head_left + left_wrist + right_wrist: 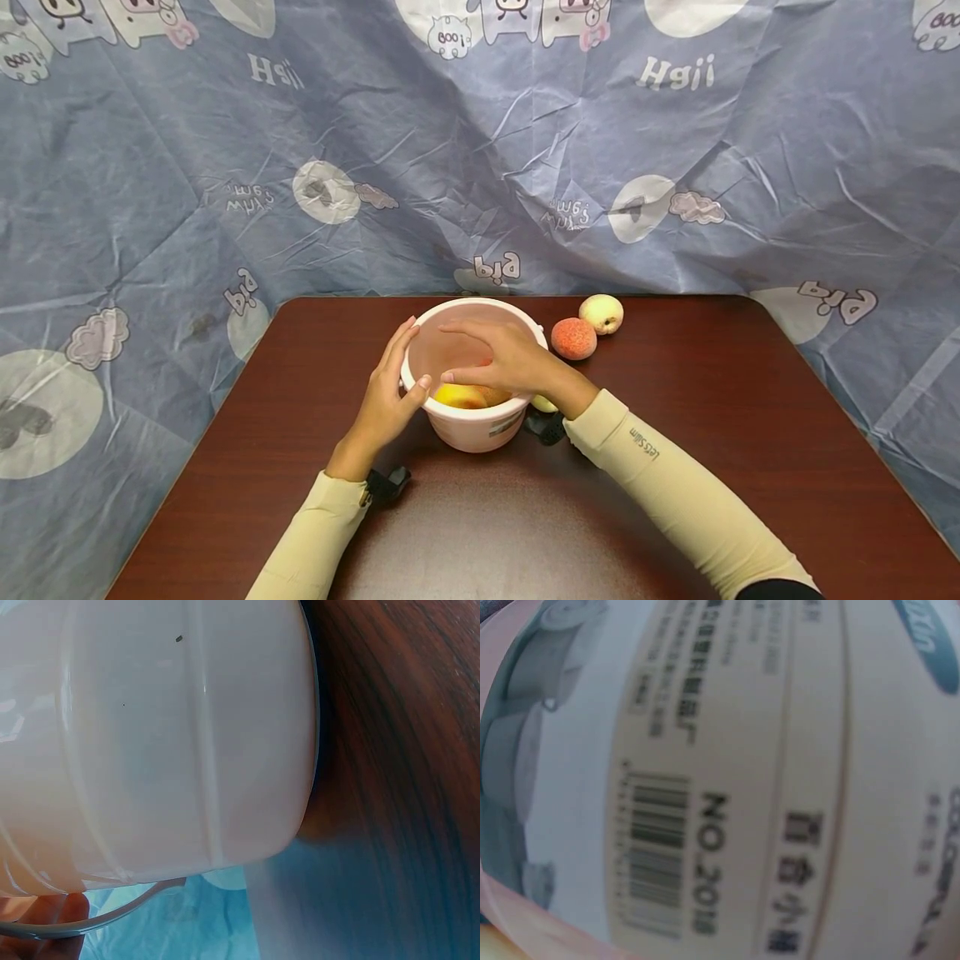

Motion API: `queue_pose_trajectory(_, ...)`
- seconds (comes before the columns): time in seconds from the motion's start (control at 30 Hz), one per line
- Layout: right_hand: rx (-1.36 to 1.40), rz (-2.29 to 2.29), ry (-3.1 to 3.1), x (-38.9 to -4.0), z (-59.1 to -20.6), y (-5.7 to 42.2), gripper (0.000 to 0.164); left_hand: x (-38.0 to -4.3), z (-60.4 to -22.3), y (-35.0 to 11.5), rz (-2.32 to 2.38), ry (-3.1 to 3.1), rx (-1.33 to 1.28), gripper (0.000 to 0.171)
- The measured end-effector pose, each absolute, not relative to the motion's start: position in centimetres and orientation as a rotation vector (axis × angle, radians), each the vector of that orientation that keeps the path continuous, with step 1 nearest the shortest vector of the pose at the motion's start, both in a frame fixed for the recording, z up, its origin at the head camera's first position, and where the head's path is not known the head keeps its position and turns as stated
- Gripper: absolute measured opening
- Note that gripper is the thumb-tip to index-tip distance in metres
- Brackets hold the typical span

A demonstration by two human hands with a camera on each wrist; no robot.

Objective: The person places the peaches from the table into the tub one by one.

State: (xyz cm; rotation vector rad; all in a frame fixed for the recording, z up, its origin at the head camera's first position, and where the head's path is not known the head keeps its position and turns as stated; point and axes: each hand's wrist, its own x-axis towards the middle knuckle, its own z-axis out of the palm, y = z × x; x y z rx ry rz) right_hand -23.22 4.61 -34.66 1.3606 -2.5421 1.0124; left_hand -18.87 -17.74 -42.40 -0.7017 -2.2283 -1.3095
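A pale pink plastic bucket stands upright on the table; its smooth side fills much of the left wrist view. My left hand holds its left rim, thumb at the front edge and fingers along the outer side. Over the bucket's mouth reaches my right hand, thumb and fingers spread apart, with nothing seen between them. Inside, beneath that hand, lie a yellow fruit and an orange-brown fruit, partly hidden. The printed label on the bucket appears close up in the right wrist view.
Behind and right of the bucket, a red-orange peach-like fruit touches a pale yellow round fruit. Another yellowish fruit shows partly beside the bucket, under my right wrist. A blue patterned cloth hangs behind the dark wooden table.
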Motion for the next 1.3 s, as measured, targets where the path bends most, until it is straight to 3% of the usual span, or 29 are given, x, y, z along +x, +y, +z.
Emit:
queue_pose_trajectory(0.77,1.329,0.986,-2.565,-23.0,-34.6,4.8,0.064,-18.8,-42.4,-17.7,-1.322,-2.250,-0.692,0.071)
queue_pose_trajectory(1.13,1.339,0.986,-2.549,-23.1,-34.7,4.9,0.063,-16.5,-39.0,-16.6,-1.338,-2.245,-0.702,0.066)
queue_pose_trajectory(1.3,1.329,0.994,-2.560,-22.9,-34.5,4.9,0.062,-17.8,-41.0,-17.2,-1.326,-2.234,-0.703,0.069)
